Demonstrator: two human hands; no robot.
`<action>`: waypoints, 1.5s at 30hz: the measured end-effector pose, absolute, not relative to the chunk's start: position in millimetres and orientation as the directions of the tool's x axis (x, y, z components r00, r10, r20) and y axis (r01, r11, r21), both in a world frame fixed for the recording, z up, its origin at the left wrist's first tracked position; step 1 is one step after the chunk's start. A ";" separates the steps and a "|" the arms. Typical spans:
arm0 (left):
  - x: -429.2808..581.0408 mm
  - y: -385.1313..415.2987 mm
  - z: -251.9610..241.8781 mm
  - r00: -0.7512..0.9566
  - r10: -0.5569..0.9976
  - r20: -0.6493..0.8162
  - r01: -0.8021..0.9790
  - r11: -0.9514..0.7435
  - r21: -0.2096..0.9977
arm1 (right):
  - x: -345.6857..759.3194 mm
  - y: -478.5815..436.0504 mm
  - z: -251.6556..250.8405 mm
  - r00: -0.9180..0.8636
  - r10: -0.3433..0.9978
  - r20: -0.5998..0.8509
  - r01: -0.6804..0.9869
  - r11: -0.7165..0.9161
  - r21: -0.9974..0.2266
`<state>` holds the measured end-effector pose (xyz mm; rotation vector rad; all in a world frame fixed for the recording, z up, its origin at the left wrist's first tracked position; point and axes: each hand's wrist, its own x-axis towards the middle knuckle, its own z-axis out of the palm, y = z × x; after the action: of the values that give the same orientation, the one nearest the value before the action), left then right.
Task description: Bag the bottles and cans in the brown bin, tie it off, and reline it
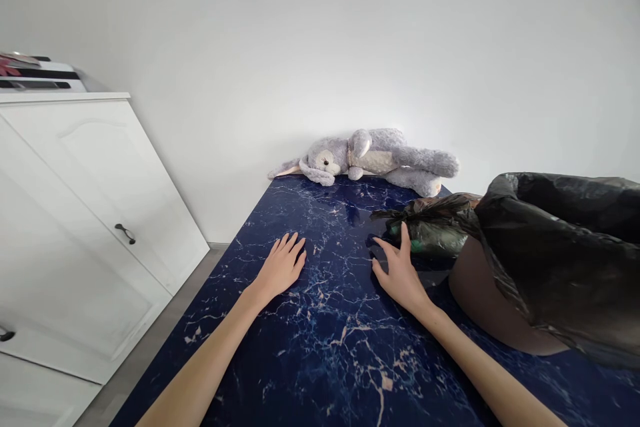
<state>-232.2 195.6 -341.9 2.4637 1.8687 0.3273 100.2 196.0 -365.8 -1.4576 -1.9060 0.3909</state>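
Black plastic, thin and gathered near one end, forms the bag (pixel 437 240) lying on the blue tabletop (pixel 325 327) beside the bin (pixel 483 290), and a light pinch at that gather would likely handle it best. The right hand (pixel 397 272) is by it, fingers spread, gripping nothing, contact unclear; the left hand (pixel 284 262) lies palm down, fingers loosely spread. Something green shows dimly through the bag, while the bin's black liner (pixel 565 270) hides whatever is inside.
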 end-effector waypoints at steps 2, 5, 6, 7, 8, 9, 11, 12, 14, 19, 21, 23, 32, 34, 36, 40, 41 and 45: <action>-232.0 195.5 -341.7 0.255 0.956 0.146 0.949 -0.277 0.151 | 101.3 196.6 -364.6 -0.050 0.939 0.341 0.703 0.275 -0.656; -232.0 195.5 -342.1 0.252 0.956 0.148 0.949 -0.274 0.153 | 102.6 198.3 -364.4 0.019 0.940 0.340 0.656 0.245 -0.714; -231.9 195.5 -342.2 0.251 0.956 0.150 0.950 -0.274 0.153 | 103.0 199.1 -364.7 0.036 0.940 0.341 0.637 0.241 -0.732; -231.9 195.5 -342.2 0.251 0.956 0.151 0.950 -0.273 0.153 | 103.6 200.1 -365.0 0.052 0.939 0.340 0.618 0.237 -0.750; -231.7 195.4 -342.1 0.251 0.956 0.151 0.950 -0.273 0.153 | 104.3 201.1 -365.4 0.068 0.939 0.337 0.598 0.232 -0.767; -231.6 195.2 -341.9 0.251 0.956 0.151 0.950 -0.274 0.153 | 105.3 202.3 -365.9 0.084 0.939 0.333 0.580 0.226 -0.783; -231.2 194.9 -341.2 0.253 0.956 0.147 0.949 -0.275 0.154 | 107.9 204.9 -367.1 0.114 0.941 0.319 0.549 0.208 -0.809; -231.1 194.8 -340.9 0.254 0.956 0.146 0.949 -0.276 0.155 | 109.3 206.2 -367.9 0.125 0.942 0.311 0.538 0.199 -0.819; -231.0 194.7 -340.7 0.255 0.956 0.146 0.948 -0.278 0.158 | 111.9 208.8 -370.2 0.141 0.945 0.296 0.525 0.182 -0.832; -232.4 195.5 -342.8 0.257 0.952 0.165 0.944 -0.284 0.167 | 114.1 214.8 -378.3 0.152 0.941 0.304 0.506 0.190 -0.841; -233.5 196.2 -344.5 0.259 0.950 0.177 0.942 -0.288 0.171 | 113.4 216.7 -381.2 0.158 0.935 0.318 0.496 0.203 -0.844; -234.5 197.1 -346.5 0.259 0.946 0.193 0.939 -0.294 0.177 | 112.6 218.2 -383.4 0.160 0.929 0.335 0.485 0.221 -0.846; -235.4 199.2 -350.5 0.259 0.935 0.243 0.926 -0.312 0.214 | 109.3 218.7 -383.0 0.072 0.912 0.404 0.467 0.328 -0.822; -235.2 198.6 -349.0 0.258 0.933 0.253 0.922 -0.315 0.224 | 107.1 217.1 -380.5 0.021 0.909 0.417 0.461 0.361 -0.811; -233.7 197.3 -346.4 0.257 0.929 0.267 0.917 -0.321 0.237 | 102.7 213.1 -376.9 -0.038 0.902 0.430 0.449 0.400 -0.799; -222.6 191.0 -336.6 0.279 0.905 0.320 0.889 -0.370 0.271 | 85.2 195.2 -365.6 -0.186 0.865 0.466 0.403 0.500 -0.767; -218.0 188.6 -333.4 0.284 0.897 0.340 0.879 -0.385 0.282 | 79.8 188.8 -361.8 -0.232 0.848 0.476 0.386 0.530 -0.755; -199.3 178.7 -321.0 0.259 0.872 0.415 0.842 -0.414 0.346 | 62.1 162.6 -345.0 -0.437 0.743 0.508 0.310 0.654 -0.690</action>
<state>-199.3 178.7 -321.0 2.4484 1.6686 0.8653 62.1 162.6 -345.0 -0.8176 -2.0242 0.6481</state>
